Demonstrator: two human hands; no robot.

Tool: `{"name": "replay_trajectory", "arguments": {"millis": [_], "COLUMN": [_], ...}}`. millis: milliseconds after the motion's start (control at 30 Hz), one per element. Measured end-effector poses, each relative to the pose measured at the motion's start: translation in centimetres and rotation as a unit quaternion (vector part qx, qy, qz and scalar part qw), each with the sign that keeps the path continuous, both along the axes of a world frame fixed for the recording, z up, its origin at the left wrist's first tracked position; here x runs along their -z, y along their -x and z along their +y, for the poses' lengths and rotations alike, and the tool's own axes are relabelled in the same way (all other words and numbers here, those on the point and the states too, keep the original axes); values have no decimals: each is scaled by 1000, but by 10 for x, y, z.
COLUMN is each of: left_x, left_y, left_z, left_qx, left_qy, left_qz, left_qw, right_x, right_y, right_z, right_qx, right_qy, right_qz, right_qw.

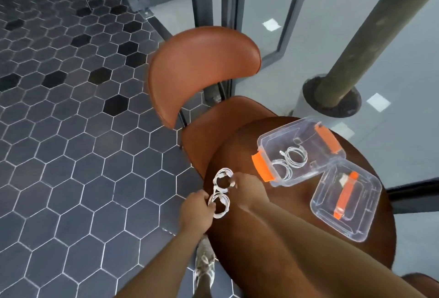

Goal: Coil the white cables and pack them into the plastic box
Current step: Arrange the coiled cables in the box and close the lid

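Observation:
At the left edge of the round brown table [273, 226], both hands hold white cable. My left hand [197, 207] grips a white cable coil [219, 203]. My right hand [247, 188] pinches a second white loop [222, 177] just above it; the two loops look joined. The clear plastic box [266, 141] with orange latches stands open at the table's far side, to the right of my hands. Two coiled white cables [291, 158] lie inside it. Its clear lid [370, 207] with an orange handle lies on the table beside the box.
A brown leather chair [202, 67] stands behind the table, its seat tucked under the edge. A thick dark pillar [361, 48] rises at the right. Dark hexagonal floor tiles [71, 155] spread to the left. A shoe [204, 266] shows below the table edge.

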State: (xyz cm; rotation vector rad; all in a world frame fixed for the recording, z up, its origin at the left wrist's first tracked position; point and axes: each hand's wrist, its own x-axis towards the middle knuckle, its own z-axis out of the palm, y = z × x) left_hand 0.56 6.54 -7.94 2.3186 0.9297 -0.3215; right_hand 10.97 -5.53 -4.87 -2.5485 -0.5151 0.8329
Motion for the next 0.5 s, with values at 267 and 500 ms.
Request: {"name": "replay_trajectory", "arguments": {"millis": [267, 500], "left_x": [38, 59], "left_y": [-18, -20], "left_z": [5, 8], "left_qx": [13, 53], "left_qy": [-2, -38], "left_qz": [42, 19], "left_qw": [999, 998], "right_x": [50, 77], "right_y": [-21, -25], "right_z": [31, 39], "right_qx": [34, 85], "right_qy": [57, 86], "right_qz": [-31, -10], "right_qw": [997, 993]}}
